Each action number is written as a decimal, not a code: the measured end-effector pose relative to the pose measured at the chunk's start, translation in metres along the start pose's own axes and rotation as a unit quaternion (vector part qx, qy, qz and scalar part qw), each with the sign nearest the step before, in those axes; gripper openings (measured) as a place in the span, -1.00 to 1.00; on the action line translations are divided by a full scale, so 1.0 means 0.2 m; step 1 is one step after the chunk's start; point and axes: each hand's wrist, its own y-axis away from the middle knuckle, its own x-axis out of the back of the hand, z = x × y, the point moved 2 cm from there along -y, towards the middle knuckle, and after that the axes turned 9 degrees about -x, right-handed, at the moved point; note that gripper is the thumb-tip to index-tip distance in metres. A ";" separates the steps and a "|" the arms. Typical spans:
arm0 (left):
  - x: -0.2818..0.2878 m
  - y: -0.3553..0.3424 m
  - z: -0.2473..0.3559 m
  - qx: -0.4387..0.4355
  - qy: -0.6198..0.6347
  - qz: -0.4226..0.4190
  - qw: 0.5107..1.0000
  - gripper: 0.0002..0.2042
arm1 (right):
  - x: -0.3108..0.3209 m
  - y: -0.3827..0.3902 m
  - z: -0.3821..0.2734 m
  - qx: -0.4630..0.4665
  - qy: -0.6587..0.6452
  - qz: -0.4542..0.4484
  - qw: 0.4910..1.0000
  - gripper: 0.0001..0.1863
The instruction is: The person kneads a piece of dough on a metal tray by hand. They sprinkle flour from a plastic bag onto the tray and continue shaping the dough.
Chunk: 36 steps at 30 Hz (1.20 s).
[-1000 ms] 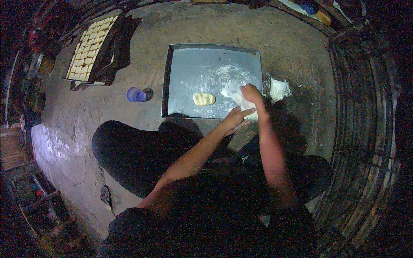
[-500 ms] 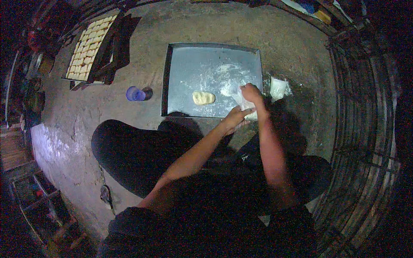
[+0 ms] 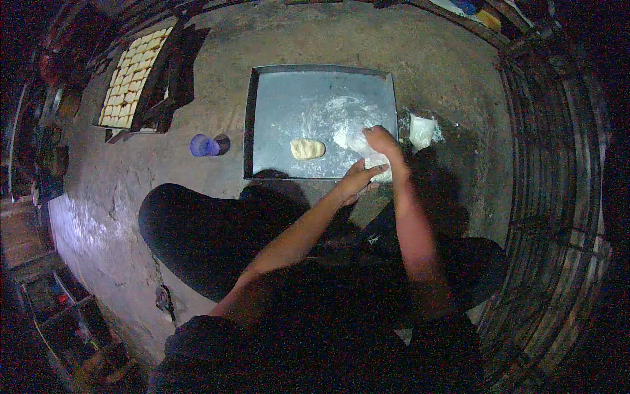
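Observation:
A clear plastic bag of white flour (image 3: 375, 159) is held between my hands over the near right corner of a metal tray (image 3: 275, 98). My left hand (image 3: 358, 180) is closed on the lower part of the bag, thumb across it. The upper end is gripped by my right hand (image 3: 380, 141), its fingers bent round the plastic. White flour (image 3: 348, 113) lies scattered across the tray's right half. To the left of my hands rests a flattened oval lump of pale dough (image 3: 307, 149).
Right of the tray stands another small bag of white powder (image 3: 421, 131), with some spilled around it. A blue-purple cup (image 3: 204, 145) is on the concrete floor to the left. Farther left, a raised tray holds rows of dough pieces (image 3: 134, 79). Slatted wood (image 3: 554, 197) lines the right side.
Both hands keep their hold on the bag and have barely moved. A little more flour shows on the tray near the bag's upper end. The view has shifted slightly.

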 end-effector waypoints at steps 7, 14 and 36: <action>0.00 0.00 0.02 0.010 -0.010 0.010 1.000 -0.36 | 0.03 0.02 -0.02 0.054 0.011 0.049 0.997 -0.40; 0.04 0.04 0.04 -0.015 -0.075 0.000 0.997 -0.41 | -0.09 -0.11 0.09 0.147 -0.038 0.075 0.986 -0.48; 0.01 -0.05 -0.18 -0.136 -0.129 -0.017 0.982 -0.30 | 0.15 0.34 0.36 0.086 -0.510 -0.212 0.829 -0.61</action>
